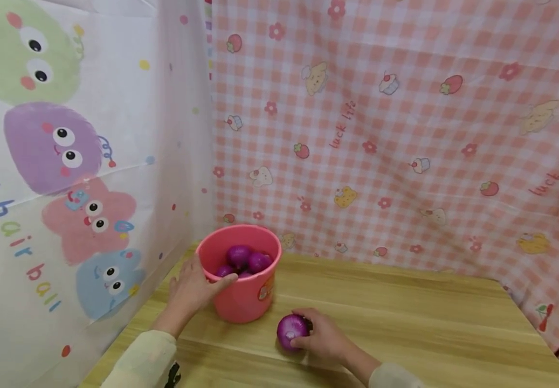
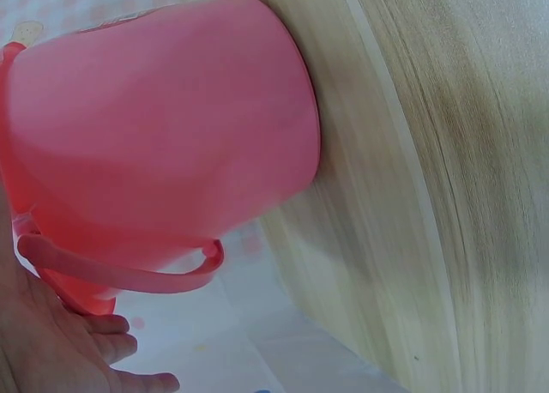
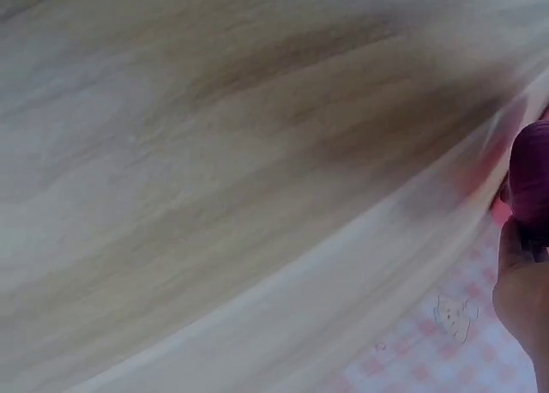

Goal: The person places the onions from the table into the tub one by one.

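A pink bucket (image 1: 242,296) stands upright on the table with several red onions (image 1: 239,256) inside. Against its rim on the left rests my left hand (image 1: 193,288), thumb stretched along the front of the rim. In the left wrist view the fingers of this left hand (image 2: 60,346) extend fairly straight beside the rim and the hanging bucket handle (image 2: 129,273). To the right of the bucket, my right hand (image 1: 325,337) grips another red onion (image 1: 292,332) between thumb and fingers. The right wrist view catches that onion (image 3: 532,178) only at its right edge.
The wood-grain table (image 1: 405,318) extends to the right of the bucket. A pink checked cloth (image 1: 381,134) hangs behind it, and a white cloth with cartoon figures (image 1: 129,124) hangs along the left side, close to the bucket.
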`<state>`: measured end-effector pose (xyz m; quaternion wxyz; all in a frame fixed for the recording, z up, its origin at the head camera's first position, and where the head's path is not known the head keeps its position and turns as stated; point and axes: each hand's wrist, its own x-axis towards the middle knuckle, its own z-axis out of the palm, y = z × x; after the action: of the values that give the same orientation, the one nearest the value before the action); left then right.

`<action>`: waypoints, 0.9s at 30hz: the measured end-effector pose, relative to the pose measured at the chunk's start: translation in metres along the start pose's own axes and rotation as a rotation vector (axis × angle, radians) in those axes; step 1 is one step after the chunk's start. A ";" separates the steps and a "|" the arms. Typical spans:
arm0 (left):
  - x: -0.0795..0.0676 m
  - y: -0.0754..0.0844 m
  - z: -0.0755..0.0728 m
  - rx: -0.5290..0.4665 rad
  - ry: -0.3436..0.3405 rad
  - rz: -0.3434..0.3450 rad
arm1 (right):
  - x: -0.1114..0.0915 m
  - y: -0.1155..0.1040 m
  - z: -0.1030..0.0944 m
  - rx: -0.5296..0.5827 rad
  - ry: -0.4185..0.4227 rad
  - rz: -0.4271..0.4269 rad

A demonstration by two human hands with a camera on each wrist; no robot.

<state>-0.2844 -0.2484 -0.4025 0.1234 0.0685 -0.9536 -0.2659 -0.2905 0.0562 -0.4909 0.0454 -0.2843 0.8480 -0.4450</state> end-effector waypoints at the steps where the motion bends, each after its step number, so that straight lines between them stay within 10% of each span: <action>1: 0.001 -0.001 0.000 0.002 0.001 -0.001 | 0.002 -0.002 -0.004 0.020 0.019 0.002; 13: 0.001 -0.003 0.005 0.004 -0.002 0.004 | 0.062 -0.079 -0.053 0.283 0.326 0.122; 21: 0.000 0.006 0.011 -0.009 -0.010 0.028 | 0.091 -0.128 -0.047 0.282 0.241 0.091; 27: 0.002 0.003 0.006 -0.008 0.006 0.049 | 0.085 -0.120 -0.056 0.202 0.277 0.093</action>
<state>-0.2882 -0.2434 -0.4049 0.1331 0.0454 -0.9535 -0.2665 -0.3270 -0.0006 -0.3485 -0.0229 -0.1748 0.8093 -0.5603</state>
